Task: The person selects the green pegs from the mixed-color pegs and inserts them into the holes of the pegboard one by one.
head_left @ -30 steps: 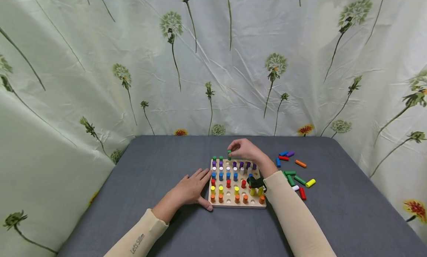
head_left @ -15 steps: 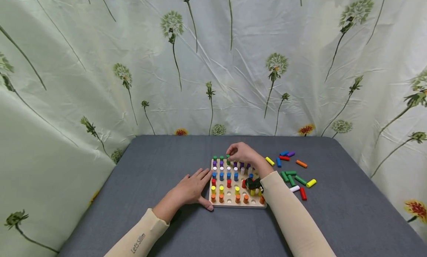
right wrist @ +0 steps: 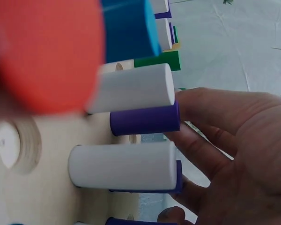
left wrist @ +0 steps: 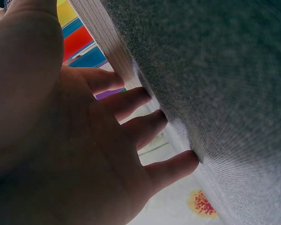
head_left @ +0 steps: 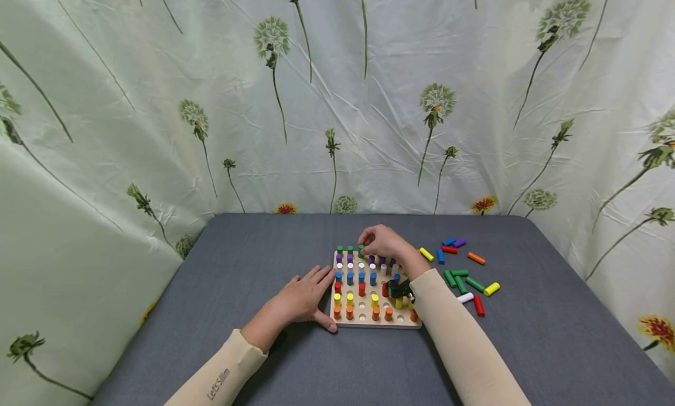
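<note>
Fingers of the right hand (head_left: 382, 240) pinch a green peg (head_left: 361, 249) between their tips, seating it, I'd judge, in the pegboard's (head_left: 381, 323) far row; I can't quite see its hole. The left hand (head_left: 302, 298) lies spread beside the board. Next: press, then let go.

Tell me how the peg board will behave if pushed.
The peg board would likely slide flat rather than tip, being broad and low. Its grained wooden edge suggests stiffness. The upright pegs, seated in holes, would probably travel with it.
</note>
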{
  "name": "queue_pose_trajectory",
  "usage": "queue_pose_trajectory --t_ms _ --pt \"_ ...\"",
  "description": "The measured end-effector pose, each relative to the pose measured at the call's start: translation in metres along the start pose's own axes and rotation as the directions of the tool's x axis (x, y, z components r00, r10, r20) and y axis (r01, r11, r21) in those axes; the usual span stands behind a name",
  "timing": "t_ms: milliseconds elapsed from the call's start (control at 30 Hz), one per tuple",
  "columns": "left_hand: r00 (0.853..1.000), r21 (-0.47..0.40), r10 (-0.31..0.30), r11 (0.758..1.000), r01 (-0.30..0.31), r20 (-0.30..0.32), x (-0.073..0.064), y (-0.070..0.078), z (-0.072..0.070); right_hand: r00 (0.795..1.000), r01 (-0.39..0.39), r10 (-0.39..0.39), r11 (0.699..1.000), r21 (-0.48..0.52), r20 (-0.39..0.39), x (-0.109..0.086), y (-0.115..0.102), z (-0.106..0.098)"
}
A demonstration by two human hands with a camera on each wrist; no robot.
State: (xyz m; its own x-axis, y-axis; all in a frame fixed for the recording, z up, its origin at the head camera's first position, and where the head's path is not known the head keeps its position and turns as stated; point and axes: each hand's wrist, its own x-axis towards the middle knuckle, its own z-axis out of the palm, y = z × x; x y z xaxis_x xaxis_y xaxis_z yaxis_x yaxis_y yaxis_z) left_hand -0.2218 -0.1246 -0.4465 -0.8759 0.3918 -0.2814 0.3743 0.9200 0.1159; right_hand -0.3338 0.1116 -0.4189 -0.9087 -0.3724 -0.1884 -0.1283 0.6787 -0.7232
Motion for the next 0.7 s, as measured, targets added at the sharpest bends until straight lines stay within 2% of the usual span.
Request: queue_pose_trajectory --t_ms 467,700 --pt "1.000 -0.021 0.003 1.000 -0.003 0.002 0.001 0.000 0.001 1.000 0.002 -0.002 1.000 -0.015 0.013 -0.003 0.002 -0.003" --pt "1.000 -0.040 0.009 0.999 -0.009 0.001 -0.001 -0.002 0.000 0.999 0.050 -0.050 0.999 -0.001 0.003 -0.016 -0.004 -0.015"
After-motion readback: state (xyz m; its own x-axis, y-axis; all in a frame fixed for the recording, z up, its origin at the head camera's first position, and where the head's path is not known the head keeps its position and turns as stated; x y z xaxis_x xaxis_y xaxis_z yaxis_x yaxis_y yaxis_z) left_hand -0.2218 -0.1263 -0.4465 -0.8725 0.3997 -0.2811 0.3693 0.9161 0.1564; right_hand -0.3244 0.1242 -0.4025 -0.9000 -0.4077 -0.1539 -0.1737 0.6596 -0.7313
